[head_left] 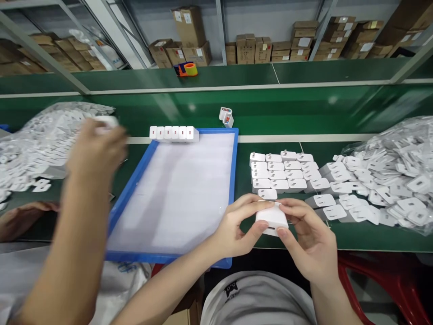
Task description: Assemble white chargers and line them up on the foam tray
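Both of my hands hold one white phone charger [272,217] just over the front edge of the table. My left hand [243,223] pinches it from the left, thumb and fingers on its side. From the right, my right hand [307,237] grips it with thumb and fingertips. A dark port slot shows on the end facing me. Just beyond my fingers stand rows of white chargers [276,175] with their prongs up.
A blue-rimmed white tray [232,180] carries several chargers [174,133] at its far left. Two open charger pieces [226,117] stand behind it. Bags of white parts lie right [402,180] and left [43,135]. A co-worker's blurred hand [98,151] holds a white piece.
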`<action>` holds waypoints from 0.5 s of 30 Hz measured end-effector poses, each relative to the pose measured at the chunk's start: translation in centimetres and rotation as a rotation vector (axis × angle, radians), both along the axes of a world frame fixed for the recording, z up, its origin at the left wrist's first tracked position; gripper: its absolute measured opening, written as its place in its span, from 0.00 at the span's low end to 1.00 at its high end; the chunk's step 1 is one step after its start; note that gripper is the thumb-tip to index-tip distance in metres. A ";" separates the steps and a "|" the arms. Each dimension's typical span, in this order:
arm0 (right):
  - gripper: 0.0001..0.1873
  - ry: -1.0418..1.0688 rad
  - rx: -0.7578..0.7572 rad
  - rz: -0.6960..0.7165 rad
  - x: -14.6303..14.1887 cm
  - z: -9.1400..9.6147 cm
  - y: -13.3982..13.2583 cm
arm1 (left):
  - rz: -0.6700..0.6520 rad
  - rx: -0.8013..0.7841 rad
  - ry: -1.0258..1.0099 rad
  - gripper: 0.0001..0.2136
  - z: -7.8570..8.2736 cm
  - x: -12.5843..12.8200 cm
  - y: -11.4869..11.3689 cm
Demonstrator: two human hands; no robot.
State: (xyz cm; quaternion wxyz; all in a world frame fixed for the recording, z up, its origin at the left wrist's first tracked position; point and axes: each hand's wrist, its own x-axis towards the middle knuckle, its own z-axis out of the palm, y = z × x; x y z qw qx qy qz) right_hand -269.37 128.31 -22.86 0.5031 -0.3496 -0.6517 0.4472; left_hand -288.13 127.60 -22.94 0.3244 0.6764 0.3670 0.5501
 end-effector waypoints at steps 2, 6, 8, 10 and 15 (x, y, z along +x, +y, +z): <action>0.14 0.008 0.035 -0.011 0.0 -0.2 -0.1 | -0.002 0.004 0.016 0.16 0.0 0.0 0.0; 0.17 0.046 0.184 -0.030 0.2 -0.9 0.0 | -0.041 0.085 0.064 0.19 0.3 -0.1 0.2; 0.21 0.094 0.285 0.010 0.5 -1.0 0.3 | -0.062 0.169 0.090 0.22 0.3 -0.3 0.3; 0.26 0.125 0.400 0.061 1.0 -1.1 0.5 | -0.051 0.283 0.122 0.25 0.2 -0.4 0.4; 0.25 0.081 0.616 0.063 1.8 -1.2 0.5 | 0.033 0.551 0.227 0.29 -0.2 -0.3 0.4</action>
